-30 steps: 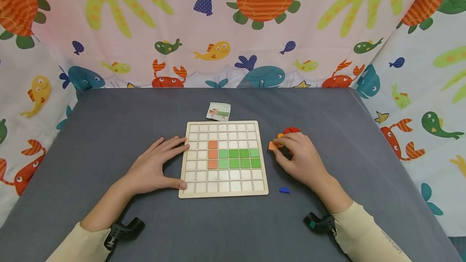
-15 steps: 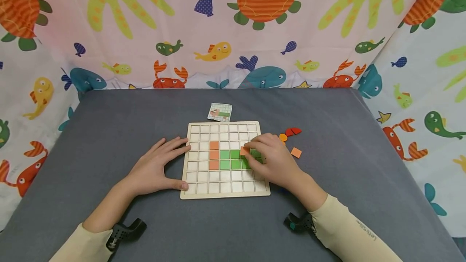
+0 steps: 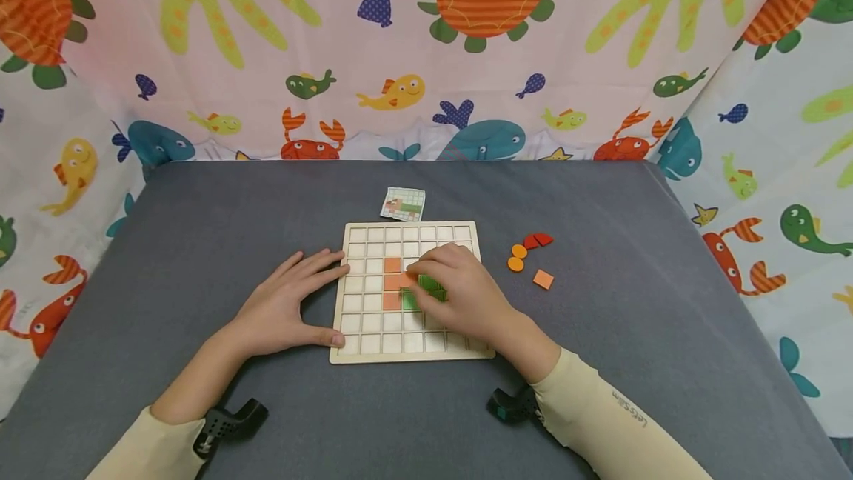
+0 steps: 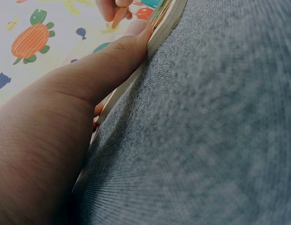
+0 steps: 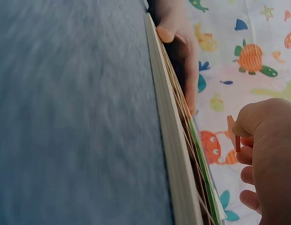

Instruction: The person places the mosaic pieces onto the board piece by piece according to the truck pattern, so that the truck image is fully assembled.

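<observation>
Orange tile [image 5: 233, 134] — pinched between right fingers [image 5: 251, 119]; board [image 3: 411, 344] below.

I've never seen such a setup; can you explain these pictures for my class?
No machine: just a person's bare hands. The wide picture is from a head camera; the close ones, from wrist cameras. On the gray cloth lie a wooden grid board holding orange and green squares, a small card beyond it and, at right, red pieces, orange discs and an orange square. The left hand rests on the board's left edge; the right hand pinches an orange tile over the board.
</observation>
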Tool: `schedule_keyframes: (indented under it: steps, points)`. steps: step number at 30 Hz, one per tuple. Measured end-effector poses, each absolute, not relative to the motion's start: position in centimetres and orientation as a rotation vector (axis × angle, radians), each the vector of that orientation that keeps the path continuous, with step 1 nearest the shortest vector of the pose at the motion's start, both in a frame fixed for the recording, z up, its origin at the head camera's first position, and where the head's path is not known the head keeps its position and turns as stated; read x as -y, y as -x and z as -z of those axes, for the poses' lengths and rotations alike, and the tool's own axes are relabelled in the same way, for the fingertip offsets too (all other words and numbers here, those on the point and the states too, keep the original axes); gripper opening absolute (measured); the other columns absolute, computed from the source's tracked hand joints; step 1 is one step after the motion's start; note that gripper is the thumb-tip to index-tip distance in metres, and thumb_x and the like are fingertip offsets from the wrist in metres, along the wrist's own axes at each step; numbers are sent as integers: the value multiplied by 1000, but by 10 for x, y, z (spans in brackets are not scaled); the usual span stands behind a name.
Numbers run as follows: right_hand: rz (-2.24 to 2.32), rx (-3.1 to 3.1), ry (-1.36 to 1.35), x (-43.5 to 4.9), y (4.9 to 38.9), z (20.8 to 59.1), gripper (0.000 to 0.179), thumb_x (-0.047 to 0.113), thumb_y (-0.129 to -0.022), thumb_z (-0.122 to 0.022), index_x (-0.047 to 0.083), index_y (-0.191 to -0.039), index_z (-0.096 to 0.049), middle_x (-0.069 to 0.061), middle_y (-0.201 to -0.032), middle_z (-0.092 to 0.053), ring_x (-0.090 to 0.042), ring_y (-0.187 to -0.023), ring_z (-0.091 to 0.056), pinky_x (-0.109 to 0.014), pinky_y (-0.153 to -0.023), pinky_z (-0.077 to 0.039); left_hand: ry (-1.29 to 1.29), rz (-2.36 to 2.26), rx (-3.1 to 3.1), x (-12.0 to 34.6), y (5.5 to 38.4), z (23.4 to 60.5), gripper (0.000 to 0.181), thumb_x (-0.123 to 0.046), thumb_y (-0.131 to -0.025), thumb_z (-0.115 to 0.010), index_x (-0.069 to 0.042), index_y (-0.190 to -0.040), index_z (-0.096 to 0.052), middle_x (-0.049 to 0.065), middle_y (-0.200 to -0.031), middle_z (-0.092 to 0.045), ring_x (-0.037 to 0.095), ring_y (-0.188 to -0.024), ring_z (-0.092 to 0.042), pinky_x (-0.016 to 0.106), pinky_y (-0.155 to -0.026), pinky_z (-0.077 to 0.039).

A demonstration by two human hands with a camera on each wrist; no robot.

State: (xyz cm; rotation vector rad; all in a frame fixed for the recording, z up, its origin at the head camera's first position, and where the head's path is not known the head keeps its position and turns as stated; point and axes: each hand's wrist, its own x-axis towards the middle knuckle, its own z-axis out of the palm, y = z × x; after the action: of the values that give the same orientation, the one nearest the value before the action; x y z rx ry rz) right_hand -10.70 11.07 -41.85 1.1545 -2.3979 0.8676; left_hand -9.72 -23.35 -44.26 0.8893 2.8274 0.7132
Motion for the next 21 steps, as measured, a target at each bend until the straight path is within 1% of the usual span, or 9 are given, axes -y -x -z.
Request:
schedule_keyframes:
  steps: [12, 17, 21]
  points:
    - [-859, 2401, -1217, -88, 104, 420, 16, 17, -99, -79, 10, -112, -83, -1, -110, -75, -21, -107, -68, -40, -96, -56, -903, -703, -2824, 234, 99, 442, 118, -87, -74, -80, -27, -169, -45, -4, -178, -31, 25, -167, -22, 51, -136, -7]
    - [-863, 2399, -1241, -76, 103, 421, 13, 18, -100, -80, 11, -110, -82, 1, -107, -74, -19, -101, -66, -38, -92, -55, -889, -701, -2819, 234, 99, 442, 119, -89, -74, -78, -28, -170, -45, -6, -178, -30, 24, -167, -22, 51, -136, -7]
    - [-874, 2401, -1254, -69, 102, 423, 14, 19, -99, -81, 11, -111, -82, 2, -106, -73, -18, -98, -64, -37, -90, -54, -882, -700, -2816, 235, 99, 442, 119, -89, -74, -78, -29, -170, -44, -6, -179, -29, 24, -167, -21, 51, -136, -6]
